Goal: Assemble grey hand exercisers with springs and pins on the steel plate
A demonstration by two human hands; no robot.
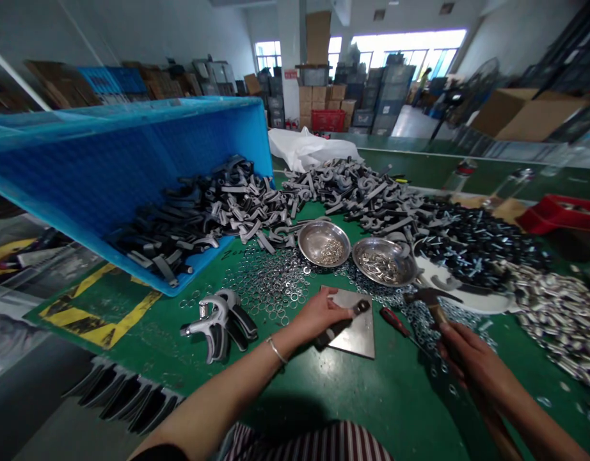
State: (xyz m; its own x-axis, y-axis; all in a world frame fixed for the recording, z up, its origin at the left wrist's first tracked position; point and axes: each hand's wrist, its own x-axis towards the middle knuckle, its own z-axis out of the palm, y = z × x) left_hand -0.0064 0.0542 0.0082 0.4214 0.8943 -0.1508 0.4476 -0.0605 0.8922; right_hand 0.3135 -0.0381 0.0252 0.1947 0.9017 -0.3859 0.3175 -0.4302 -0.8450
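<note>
My left hand (318,314) is closed on a dark handle part (340,323) that lies across a small metal plate (357,333) on the green table. A bracelet sits on that wrist. My right hand (472,362) grips the wooden handle of a hammer (432,299), whose head hangs just right of the plate. A red-handled screwdriver (395,322) lies between the two hands. An assembled grey hand gripper (221,320) rests left of my left hand.
Two steel bowls (324,243) (384,261) with small metal parts stand behind the plate. Loose rings (271,282) are scattered about. A tipped blue bin (107,173) spills grey handle parts (218,211). Heaps of black parts (477,243) and springs (558,320) lie right.
</note>
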